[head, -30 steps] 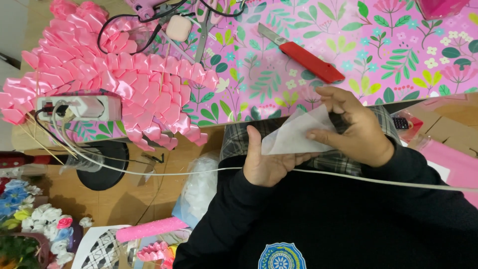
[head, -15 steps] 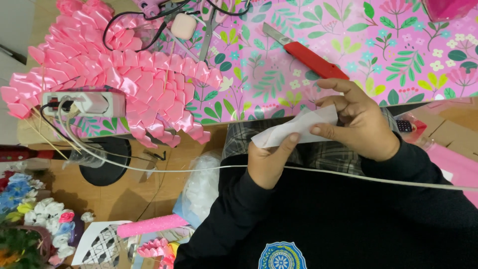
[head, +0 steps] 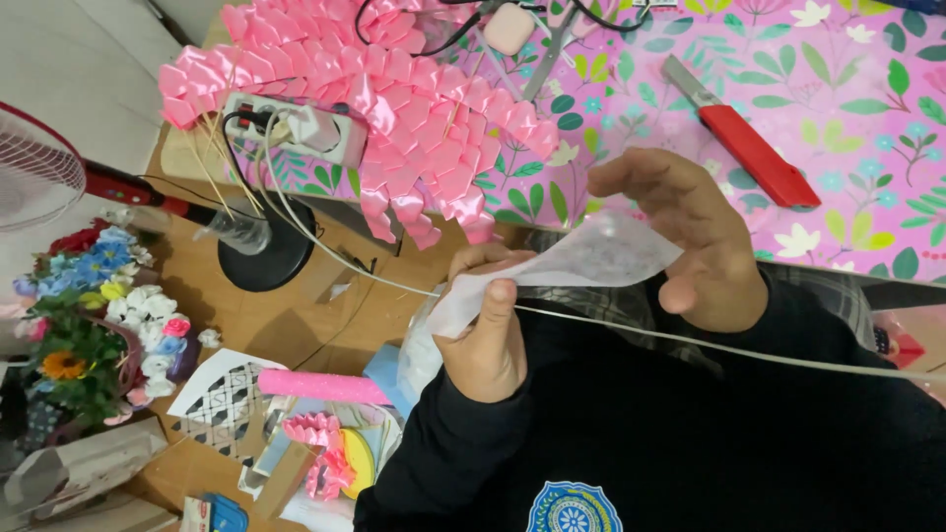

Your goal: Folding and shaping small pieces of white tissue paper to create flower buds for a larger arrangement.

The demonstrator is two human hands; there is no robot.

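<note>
The left hand (head: 488, 335) pinches the lower left end of a thin, translucent white strip (head: 572, 264) between thumb and fingers, and the right hand (head: 690, 241) holds the upper right end with loosely curled fingers, so the long axis of the strip goes from lower left up to the right, in front of the dark sleeves. It is just below the edge of the table (head: 847, 118) with its pink flowered cover, where folded glossy pink ribbon petals (head: 394, 108) lie in a heap and a red utility knife (head: 751, 150) lies diagonally

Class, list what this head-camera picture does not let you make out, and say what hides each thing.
- Near end of the white translucent strip: covered by the left hand.
- Right hand palm: turned away.
- Red-handled utility knife blade tip: too small.
- White standing fan: cut off by the left edge.
</note>
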